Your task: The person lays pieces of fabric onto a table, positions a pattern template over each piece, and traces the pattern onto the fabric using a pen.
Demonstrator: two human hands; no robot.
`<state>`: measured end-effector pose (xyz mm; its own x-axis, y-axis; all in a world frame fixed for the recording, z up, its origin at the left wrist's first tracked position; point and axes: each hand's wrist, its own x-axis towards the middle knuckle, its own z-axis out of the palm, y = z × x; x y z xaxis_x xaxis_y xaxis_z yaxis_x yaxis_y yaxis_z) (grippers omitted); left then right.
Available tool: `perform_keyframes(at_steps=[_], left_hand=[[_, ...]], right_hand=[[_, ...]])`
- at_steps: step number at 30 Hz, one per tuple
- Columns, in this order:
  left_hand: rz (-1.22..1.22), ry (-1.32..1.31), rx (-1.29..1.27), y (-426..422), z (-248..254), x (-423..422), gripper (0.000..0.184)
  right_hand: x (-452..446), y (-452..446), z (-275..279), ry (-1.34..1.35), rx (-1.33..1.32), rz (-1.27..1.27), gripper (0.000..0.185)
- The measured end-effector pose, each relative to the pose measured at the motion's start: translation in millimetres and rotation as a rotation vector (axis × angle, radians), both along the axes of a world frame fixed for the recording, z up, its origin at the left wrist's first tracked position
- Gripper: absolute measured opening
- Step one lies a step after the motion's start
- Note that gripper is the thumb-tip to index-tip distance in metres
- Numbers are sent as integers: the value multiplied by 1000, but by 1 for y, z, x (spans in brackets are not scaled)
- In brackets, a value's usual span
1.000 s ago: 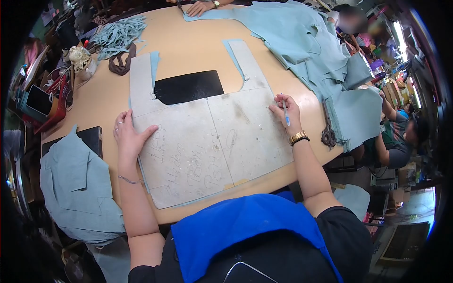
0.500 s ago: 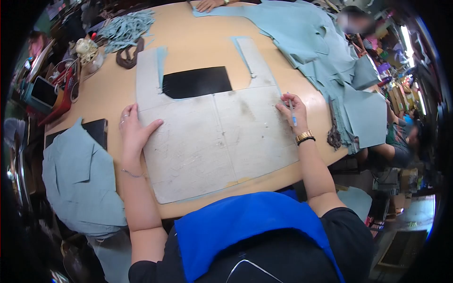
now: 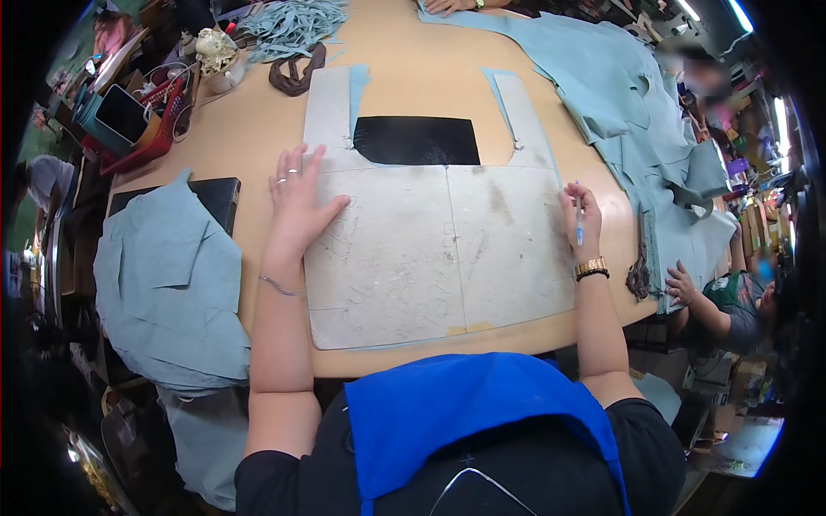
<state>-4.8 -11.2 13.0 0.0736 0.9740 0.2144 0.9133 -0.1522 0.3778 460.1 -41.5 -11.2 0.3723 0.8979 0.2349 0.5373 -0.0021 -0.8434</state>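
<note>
A pale template (image 3: 387, 267) lies mid-table (image 3: 413, 52), hiding most of a teal sheet (image 3: 358, 82) that shows only as slivers. The left hand (image 3: 298, 206), fingers spread, rests over the template's left edge, gripping nothing visible. The right hand (image 3: 582, 221), fingers curled, pinches a pen (image 3: 579, 233) at the right edge; whether its tip touches is unclear. The template's faint handwriting is unreadable. Far off, a co-worker's hand (image 3: 443, 7) is cut off by the top border.

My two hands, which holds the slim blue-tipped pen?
Your right hand, wearing a gold bracelet, holds the pen; your left hand spreads across the left edge of the flat grey board.
</note>
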Motion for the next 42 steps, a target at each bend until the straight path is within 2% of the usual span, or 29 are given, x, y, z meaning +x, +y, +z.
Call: perform_keyframes(at_steps=[1,4,7,9,11,14,19,31,37,40,42], left_hand=[[-47,15,-19,1,-2,2,74],[-87,66,-137,2,-10,11,63],[-69,105,-188,1,-13,15,58],[-57,105,-192,1,-11,18,57],[-44,85,-200,-2,-5,21,57],[-31,102,-194,-3,-6,21,56],[-34,83,-195,-3,-4,22,57],[-30,59,-188,-3,-5,23,58],[-30,81,-198,-2,-8,23,58],[-32,78,-200,-2,-6,22,59],[-35,60,-192,-3,-7,22,59]], right_hand=[[-5,2,2,-13,53,-37,30],[-12,17,0,35,142,80,29],[-77,40,22,234,44,223,29],[-127,60,25,342,122,410,26],[-169,81,19,511,28,557,23],[-229,103,19,333,36,671,14],[-277,129,2,190,83,672,14],[-277,129,-1,21,66,674,16],[-278,129,-4,48,165,729,14],[-277,127,0,4,88,693,14],[-278,128,-2,27,131,716,14]])
